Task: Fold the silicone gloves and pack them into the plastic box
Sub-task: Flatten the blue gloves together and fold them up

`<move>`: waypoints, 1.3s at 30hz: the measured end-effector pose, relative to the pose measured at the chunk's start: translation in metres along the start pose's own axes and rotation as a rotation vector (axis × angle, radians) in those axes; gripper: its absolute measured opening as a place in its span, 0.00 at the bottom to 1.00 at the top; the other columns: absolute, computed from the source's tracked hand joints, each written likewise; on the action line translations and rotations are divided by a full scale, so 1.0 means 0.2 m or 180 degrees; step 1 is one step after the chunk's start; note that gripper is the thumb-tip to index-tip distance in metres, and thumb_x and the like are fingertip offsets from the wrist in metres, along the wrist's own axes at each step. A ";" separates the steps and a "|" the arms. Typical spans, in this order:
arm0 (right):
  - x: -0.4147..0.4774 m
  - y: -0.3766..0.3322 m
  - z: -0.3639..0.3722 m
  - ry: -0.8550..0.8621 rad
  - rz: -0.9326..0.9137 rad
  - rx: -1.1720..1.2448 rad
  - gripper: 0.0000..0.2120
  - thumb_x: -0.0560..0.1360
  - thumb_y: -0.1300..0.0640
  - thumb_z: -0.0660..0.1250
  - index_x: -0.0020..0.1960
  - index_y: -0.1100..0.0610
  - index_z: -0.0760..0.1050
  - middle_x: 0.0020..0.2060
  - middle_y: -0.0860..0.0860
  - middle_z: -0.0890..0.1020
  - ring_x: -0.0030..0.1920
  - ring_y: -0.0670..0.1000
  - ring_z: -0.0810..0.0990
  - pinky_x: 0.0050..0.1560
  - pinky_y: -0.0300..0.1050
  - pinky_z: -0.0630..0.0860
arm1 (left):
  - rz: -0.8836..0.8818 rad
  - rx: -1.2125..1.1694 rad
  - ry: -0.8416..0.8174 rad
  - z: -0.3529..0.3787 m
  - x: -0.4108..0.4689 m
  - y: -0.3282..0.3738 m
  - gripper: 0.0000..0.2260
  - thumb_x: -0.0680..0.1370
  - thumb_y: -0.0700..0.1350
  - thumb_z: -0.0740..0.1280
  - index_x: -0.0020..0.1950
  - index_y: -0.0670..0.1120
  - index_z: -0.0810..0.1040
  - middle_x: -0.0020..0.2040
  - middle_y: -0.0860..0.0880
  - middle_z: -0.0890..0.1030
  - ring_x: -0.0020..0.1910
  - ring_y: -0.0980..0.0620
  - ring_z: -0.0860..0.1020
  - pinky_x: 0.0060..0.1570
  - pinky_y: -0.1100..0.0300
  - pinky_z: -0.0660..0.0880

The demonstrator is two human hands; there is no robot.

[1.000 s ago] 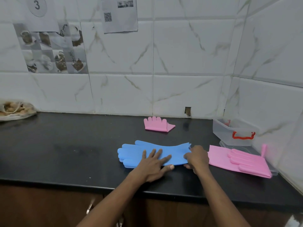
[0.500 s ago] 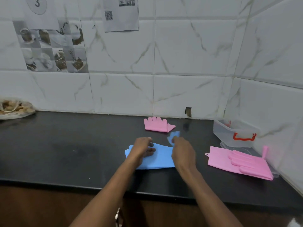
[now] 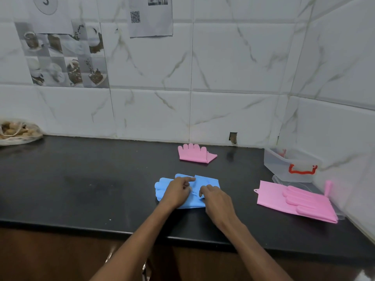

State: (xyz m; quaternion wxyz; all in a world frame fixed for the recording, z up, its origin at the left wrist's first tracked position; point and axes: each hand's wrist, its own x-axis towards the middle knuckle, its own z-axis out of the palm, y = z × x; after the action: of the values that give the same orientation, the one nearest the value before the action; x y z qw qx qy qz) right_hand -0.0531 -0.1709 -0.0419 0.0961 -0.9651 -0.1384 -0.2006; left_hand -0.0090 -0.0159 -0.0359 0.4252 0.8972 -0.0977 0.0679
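Observation:
A blue silicone glove (image 3: 209, 182) lies folded over on the black counter (image 3: 91, 185), cuff laid back across its palm. My left hand (image 3: 177, 191) presses on its finger end, index finger stretched out. My right hand (image 3: 213, 196) pinches the folded cuff's edge near the middle. A folded pink glove (image 3: 194, 154) rests further back by the wall. Another pink glove (image 3: 294, 199) lies flat at the right, partly on a clear lid. The clear plastic box (image 3: 292, 165) with a red handle stands in the right corner, open.
A plastic bag of brownish food (image 3: 16, 131) sits at the far left by the wall. Tiled walls close the back and right sides. The counter's front edge (image 3: 142, 233) runs just below my forearms.
The blue glove went from lying flat and stretched out to folded in half. My right hand carried the cuff leftward over the palm; my left hand shifted toward the fingers.

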 end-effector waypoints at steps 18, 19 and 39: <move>0.04 0.15 -0.10 -0.0469 0.2237 0.1324 0.20 0.71 0.40 0.69 0.45 0.57 0.68 0.44 0.53 0.77 0.47 0.57 0.78 0.41 0.46 0.71 | 0.0309 0.0951 -0.0652 0.07 -0.03 0.01 0.19 0.82 0.50 0.55 0.69 0.46 0.75 0.65 0.47 0.69 0.63 0.50 0.65 0.69 0.54 0.62; 0.05 0.12 -0.10 -0.0535 0.2240 0.1317 0.21 0.70 0.40 0.70 0.45 0.56 0.67 0.43 0.51 0.75 0.46 0.56 0.78 0.41 0.46 0.71 | 0.0302 0.0966 -0.0689 0.07 -0.04 0.01 0.19 0.82 0.51 0.57 0.69 0.45 0.75 0.66 0.47 0.69 0.64 0.50 0.65 0.69 0.53 0.63; 0.04 -0.40 0.00 0.0459 0.1232 0.1366 0.13 0.79 0.61 0.56 0.63 0.52 0.62 0.47 0.55 0.80 0.43 0.55 0.80 0.35 0.45 0.68 | -0.0635 -0.0585 -0.0412 -0.35 0.04 -0.01 0.26 0.78 0.64 0.57 0.46 0.45 0.85 0.48 0.50 0.84 0.44 0.50 0.81 0.59 0.49 0.77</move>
State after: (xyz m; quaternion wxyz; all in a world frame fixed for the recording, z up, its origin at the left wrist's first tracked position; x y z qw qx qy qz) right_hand -0.0697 -0.0937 -0.0287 0.3439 -0.9144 0.0161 -0.2127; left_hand -0.0032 0.0380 0.0076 0.5031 0.8623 -0.0411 -0.0420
